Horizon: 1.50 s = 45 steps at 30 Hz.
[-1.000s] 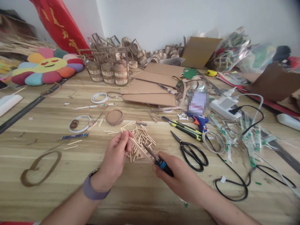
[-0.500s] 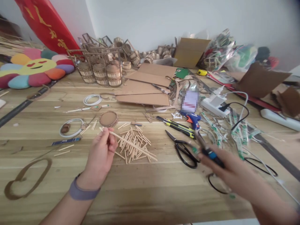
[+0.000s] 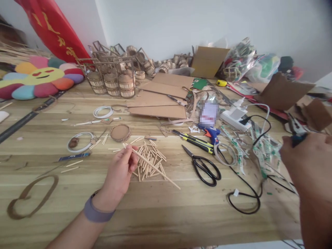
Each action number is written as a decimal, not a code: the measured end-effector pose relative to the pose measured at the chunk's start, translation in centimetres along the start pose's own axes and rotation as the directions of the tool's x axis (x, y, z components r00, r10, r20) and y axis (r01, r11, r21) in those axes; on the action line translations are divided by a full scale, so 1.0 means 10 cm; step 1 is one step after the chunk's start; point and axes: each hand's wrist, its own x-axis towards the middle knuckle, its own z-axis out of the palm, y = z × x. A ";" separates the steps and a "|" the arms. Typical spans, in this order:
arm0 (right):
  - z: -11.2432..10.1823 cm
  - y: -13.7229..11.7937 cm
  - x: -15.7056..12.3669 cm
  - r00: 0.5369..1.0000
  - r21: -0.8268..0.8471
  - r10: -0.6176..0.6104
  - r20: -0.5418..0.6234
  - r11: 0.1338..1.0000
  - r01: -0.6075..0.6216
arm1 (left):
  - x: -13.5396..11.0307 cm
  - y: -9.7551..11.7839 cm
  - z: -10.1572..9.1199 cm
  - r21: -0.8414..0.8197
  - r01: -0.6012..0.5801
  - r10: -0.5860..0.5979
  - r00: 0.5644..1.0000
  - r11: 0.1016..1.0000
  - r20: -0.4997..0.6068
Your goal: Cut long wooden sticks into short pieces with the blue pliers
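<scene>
My left hand [image 3: 121, 174] pinches a long thin wooden stick [image 3: 155, 168] that slants down to the right over a pile of short cut sticks [image 3: 149, 159] on the wooden table [image 3: 160, 211]. My right hand [image 3: 308, 162] is far out at the right edge, closed round blue-handled pliers [image 3: 295, 133] whose jaws point up. A round cardboard disc [image 3: 120, 133] rimmed with sticks lies just beyond the pile.
Black scissors [image 3: 204, 166], a yellow-black utility knife [image 3: 193, 140] and a blue glue gun [image 3: 211, 133] lie right of the pile. Cables and a white power strip [image 3: 234, 116] clutter the right. Cardboard sheets [image 3: 160, 98] and small woven lanterns [image 3: 111, 79] stand behind.
My right hand has swung away from the stick to the far right, carrying the pliers. My left hand keeps the long stick, now a little lower over the pile.
</scene>
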 end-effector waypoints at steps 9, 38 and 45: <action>-0.06 -1.80 -0.77 0.530 0.635 -0.570 0.628 0.769 0.074 | -0.06 -0.05 0.07 0.170 0.012 -0.023 0.998 0.985 0.061; 0.25 -1.92 -0.88 0.659 0.782 -0.478 0.580 0.554 -0.286 | -0.26 -0.04 0.11 0.501 -0.160 -0.082 0.900 0.851 0.428; 0.23 -2.02 -1.01 0.696 0.835 -0.488 0.527 0.449 -0.318 | -0.27 -0.08 0.13 0.512 -0.096 -0.259 0.774 0.854 0.577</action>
